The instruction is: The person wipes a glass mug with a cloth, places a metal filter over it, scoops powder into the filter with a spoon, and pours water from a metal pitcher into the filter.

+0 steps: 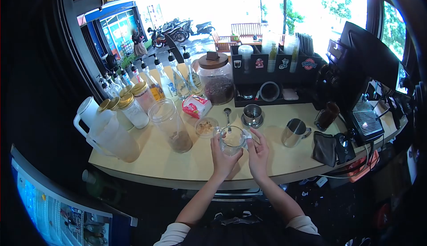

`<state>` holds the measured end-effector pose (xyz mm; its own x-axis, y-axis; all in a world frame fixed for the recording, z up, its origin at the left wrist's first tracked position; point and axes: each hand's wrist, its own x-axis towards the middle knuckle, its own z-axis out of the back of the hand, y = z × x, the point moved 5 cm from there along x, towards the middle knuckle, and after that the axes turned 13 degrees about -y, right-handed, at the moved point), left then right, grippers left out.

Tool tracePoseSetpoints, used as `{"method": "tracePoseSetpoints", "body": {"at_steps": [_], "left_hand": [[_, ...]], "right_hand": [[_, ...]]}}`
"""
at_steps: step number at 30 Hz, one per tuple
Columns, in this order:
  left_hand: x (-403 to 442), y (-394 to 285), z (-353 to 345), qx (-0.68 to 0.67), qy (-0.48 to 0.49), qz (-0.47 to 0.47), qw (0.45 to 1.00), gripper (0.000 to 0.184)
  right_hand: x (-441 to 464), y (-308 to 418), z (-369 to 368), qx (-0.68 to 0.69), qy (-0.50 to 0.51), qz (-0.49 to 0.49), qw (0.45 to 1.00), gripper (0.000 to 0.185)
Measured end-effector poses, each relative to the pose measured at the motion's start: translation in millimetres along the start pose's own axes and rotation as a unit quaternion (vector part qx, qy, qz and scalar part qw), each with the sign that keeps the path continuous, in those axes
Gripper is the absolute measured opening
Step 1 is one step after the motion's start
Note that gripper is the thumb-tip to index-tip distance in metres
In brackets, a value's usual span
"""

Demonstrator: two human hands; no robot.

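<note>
A clear glass mug [232, 140] is between my hands near the counter's front edge. My left hand [223, 162] is closed round its left side. At its right side, my right hand [259, 156] grips it with the thumb near a pale patch that could be the handle or a tissue; I cannot tell which. Just beyond the mug lies a metal spoon [228, 115], its lower end close to the rim. A metal drip filter [252, 115] stands behind my right hand. Left of the mug is a round clear lid [207, 126] with light brown bits in it.
On the left stand a tall plastic jar [171, 130], frosted pitchers [113, 139], lidded jars and several pump bottles [164, 83]. A wood-lidded jar [215, 83] and cup organizer [275, 68] line the back. A steel pitcher [292, 133] and espresso machine [365, 117] are right.
</note>
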<state>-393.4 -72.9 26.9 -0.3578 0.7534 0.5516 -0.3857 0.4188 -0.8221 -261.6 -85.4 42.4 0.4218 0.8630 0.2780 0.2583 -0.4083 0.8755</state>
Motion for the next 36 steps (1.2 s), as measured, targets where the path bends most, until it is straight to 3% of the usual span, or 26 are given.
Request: {"method": "tracePoseSetpoints", "body": {"at_steps": [5,7,10,14,18,21,22,24,25,27,28,30,32,34,36], "left_hand": [[1.1,17.5,-3.1,-0.002,-0.059,-0.001,0.998,0.076],[2.5,27.9,-4.8,-0.035,-0.069,0.023,0.997,0.079],[-2.6,31.4,-10.5,-0.028,-0.075,0.020,0.997,0.087],[-9.0,27.2,-16.5,-0.011,-0.056,0.027,0.998,0.090],[-12.3,25.0,-15.8,-0.033,-0.067,0.014,0.997,0.087],[-16.9,26.3,-10.7,-0.061,-0.049,0.019,0.997,0.086],[-18.2,27.5,-8.1,-0.074,-0.033,0.025,0.996,0.085],[-19.8,28.2,8.2,-0.043,-0.041,0.015,0.998,0.085],[-19.6,29.2,16.2,-0.012,-0.052,0.005,0.999,0.084],[-12.9,33.2,23.4,-0.028,-0.064,0.003,0.998,0.085],[-8.3,33.8,27.0,-0.046,-0.078,-0.002,0.996,0.085],[3.8,33.3,30.9,-0.056,-0.075,-0.007,0.996,0.081],[17.9,34.3,35.8,-0.068,-0.073,-0.018,0.995,0.078],[27.1,38.6,31.4,-0.172,0.008,-0.019,0.985,0.062],[31.4,49.9,28.5,-0.182,0.018,-0.019,0.983,0.054]], "right_hand": [[-7.0,-5.3,10.6,0.046,-0.007,-0.079,0.996,0.036],[-12.7,3.7,3.6,0.198,0.002,-0.198,0.960,0.034],[-7.5,1.7,7.0,0.196,0.013,-0.262,0.945,0.033],[9.1,-0.1,18.0,0.142,0.043,-0.268,0.952,0.031],[62.3,28.7,30.6,0.011,0.075,-0.074,0.994,0.022],[115.5,47.7,38.3,-0.188,0.124,0.087,0.970,0.013],[128.9,53.8,37.6,-0.189,0.124,0.086,0.970,0.013],[148.7,64.7,35.1,-0.453,0.114,0.193,0.863,0.014],[163.1,57.6,42.1,-0.453,0.114,0.191,0.863,0.014],[180.9,35.1,48.8,-0.534,0.161,0.221,0.800,0.017],[181.8,31.1,50.2,-0.534,0.163,0.219,0.800,0.017],[188.0,17.0,61.1,-0.700,0.139,0.099,0.694,0.023],[185.5,15.0,51.1,-0.681,0.163,0.144,0.699,0.030],[181.7,9.0,41.5,-0.662,0.185,0.185,0.703,0.038],[165.3,-2.6,18.1,-0.588,0.318,0.285,0.687,0.057]]}}
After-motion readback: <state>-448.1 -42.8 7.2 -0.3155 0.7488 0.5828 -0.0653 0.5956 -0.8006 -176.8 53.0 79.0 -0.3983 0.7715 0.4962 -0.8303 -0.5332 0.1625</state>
